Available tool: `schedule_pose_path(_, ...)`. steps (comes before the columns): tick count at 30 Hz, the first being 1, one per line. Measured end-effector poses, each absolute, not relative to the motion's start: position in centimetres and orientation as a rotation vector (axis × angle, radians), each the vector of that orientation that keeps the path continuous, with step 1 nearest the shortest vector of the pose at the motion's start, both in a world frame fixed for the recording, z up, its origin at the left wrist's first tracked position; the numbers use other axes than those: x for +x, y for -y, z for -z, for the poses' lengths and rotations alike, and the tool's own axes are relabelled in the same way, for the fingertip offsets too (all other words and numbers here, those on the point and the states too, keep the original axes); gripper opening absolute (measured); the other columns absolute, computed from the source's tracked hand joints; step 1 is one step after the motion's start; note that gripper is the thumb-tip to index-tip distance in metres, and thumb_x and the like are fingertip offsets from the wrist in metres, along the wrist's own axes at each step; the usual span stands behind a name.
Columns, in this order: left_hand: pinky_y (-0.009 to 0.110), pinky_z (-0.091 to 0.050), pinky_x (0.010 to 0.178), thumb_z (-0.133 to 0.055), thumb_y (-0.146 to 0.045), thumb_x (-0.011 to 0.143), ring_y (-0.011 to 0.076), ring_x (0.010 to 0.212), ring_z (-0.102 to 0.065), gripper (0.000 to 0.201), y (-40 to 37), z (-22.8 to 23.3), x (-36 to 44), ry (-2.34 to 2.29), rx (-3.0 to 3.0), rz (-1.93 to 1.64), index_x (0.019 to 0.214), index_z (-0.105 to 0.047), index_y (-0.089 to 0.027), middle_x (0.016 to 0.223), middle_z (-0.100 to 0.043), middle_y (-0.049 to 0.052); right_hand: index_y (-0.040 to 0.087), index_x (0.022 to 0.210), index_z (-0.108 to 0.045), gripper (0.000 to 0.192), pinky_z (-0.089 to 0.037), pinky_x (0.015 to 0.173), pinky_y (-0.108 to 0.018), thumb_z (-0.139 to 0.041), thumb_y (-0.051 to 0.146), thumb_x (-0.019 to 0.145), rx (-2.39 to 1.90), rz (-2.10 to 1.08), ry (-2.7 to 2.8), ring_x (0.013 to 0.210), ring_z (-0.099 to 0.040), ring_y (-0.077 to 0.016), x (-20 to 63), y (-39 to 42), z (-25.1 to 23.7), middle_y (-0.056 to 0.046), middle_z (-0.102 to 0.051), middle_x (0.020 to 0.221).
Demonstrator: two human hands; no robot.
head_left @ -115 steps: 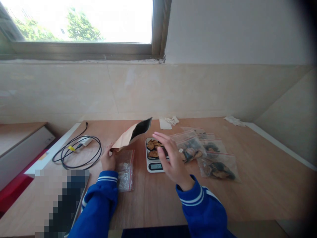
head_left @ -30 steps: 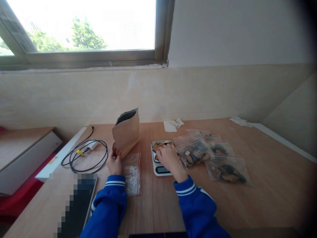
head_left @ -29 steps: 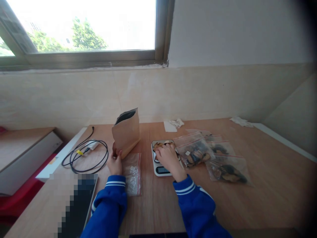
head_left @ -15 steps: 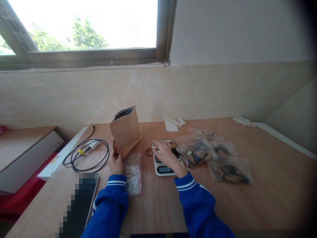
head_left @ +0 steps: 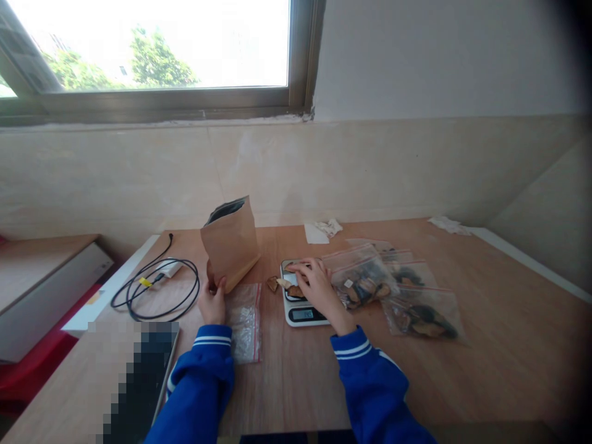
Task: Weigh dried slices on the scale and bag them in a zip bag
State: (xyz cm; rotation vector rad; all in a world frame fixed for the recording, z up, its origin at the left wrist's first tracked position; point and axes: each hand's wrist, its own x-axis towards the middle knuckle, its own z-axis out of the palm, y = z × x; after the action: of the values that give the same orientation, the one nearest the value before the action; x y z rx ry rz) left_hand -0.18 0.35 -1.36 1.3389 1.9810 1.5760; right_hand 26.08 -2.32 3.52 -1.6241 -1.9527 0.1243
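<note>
While left fingers [head_left: 222, 284] hold a pouch [head_left: 231, 250], right fingers [head_left: 306, 269] overhang a scale [head_left: 304, 315].

The grey display [head_left: 304, 315] on the white rectangular digital scale [head_left: 296, 305] showed dark digits that looked like 145; a decimal point, if any, was too small to tell. A small white square label [head_left: 348, 283] on a clear plastic zip bag [head_left: 361, 262] and a yellow tag [head_left: 145, 282] on a coiled black cable [head_left: 159, 277] were too small to read.
</note>
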Motion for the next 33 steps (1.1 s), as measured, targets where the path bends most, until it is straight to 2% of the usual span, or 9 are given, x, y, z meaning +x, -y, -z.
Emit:
schedule_pose_path(3,0.027,-0.040,0.059,-0.060,-0.050,0.069,0.0158,0.060,-0.049,0.041,-0.3,1.2,-0.1,-1.976,1.339,-1.574,0.087,-0.065,-0.013,0.067,-0.057,0.002,0.029,0.111,-0.064,0.026,-0.031,0.090,-0.040,-0.047,0.032,0.093,-1.605,-0.049,2.098,0.111,-0.044,-0.0262,25.0,2.8,-3.3,-0.009,-0.054,0.120)
schedule_pose_path(7,0.027,-0.038,0.057,-0.058,-0.050,0.069,0.0149,0.058,-0.046,0.041,-0.1,1.0,0.0,-1.987,1.349,-1.562,0.085,-0.065,-0.013,0.065,-0.056,0.001,0.020,0.108,-0.064,0.032,-0.030,0.095,-0.047,-0.056,0.042,0.087,-1.595,0.052,2.274,0.117,-0.040,-0.0316,22.9,2.9,-2.8,-0.015,-0.050,0.128)
schedule_pose_path(11,0.027,-0.038,0.058,-0.057,-0.049,0.070,0.0146,0.058,-0.046,0.040,0.0,0.9,0.2,-2.004,1.347,-1.551,0.083,-0.065,-0.013,0.065,-0.056,0.002,0.014,0.104,-0.063,0.036,-0.027,0.098,-0.051,-0.063,0.042,0.081,-1.606,0.092,2.354,0.119,-0.040,-0.0338,21.8,3.2,-2.4,-0.019,-0.050,0.128)
schedule_pose_path(15,0.027,-0.038,0.057,-0.058,-0.049,0.070,0.0147,0.058,-0.047,0.036,-0.1,1.0,0.2,-2.005,1.339,-1.549,0.079,-0.063,-0.014,0.064,-0.056,0.001,0.015,0.101,-0.064,0.037,-0.027,0.100,-0.052,-0.066,0.044,0.078,-1.597,0.074,2.363,0.118,-0.043,-0.0330,21.5,3.9,-2.5,-0.018,-0.053,0.125)
schedule_pose_path(20,0.028,-0.039,0.060,-0.057,-0.050,0.071,0.0153,0.059,-0.048,0.035,0.0,1.1,0.2,-2.002,1.331,-1.545,0.074,-0.060,-0.016,0.063,-0.054,0.000,0.015,0.103,-0.064,0.037,-0.025,0.101,-0.054,-0.070,0.040,0.075,-1.623,0.054,2.388,0.122,-0.040,-0.0341,21.4,4.9,-2.2,-0.018,-0.050,0.131)
schedule_pose_path(27,0.027,-0.038,0.058,-0.059,-0.050,0.071,0.0157,0.059,-0.048,0.036,-0.1,1.3,0.1,-1.987,1.324,-1.557,0.078,-0.063,-0.015,0.063,-0.055,0.000,0.023,0.091,-0.066,0.013,-0.027,0.097,-0.048,-0.063,0.033,0.083,-1.597,-0.032,2.223,0.114,-0.043,-0.0283,22.0,5.1,-2.7,-0.009,-0.056,0.121)
schedule_pose_path(33,0.028,-0.040,0.061,-0.060,-0.050,0.070,0.0179,0.065,-0.053,0.039,-0.5,2.0,-0.2,-1.953,1.317,-1.561,0.086,-0.064,-0.014,0.069,-0.059,0.003,0.022,0.099,-0.066,0.019,-0.030,0.090,-0.045,-0.051,0.029,0.090,-1.745,0.072,2.074,0.106,-0.044,-0.0291,24.3,2.7,-4.2,-0.012,-0.057,0.113)
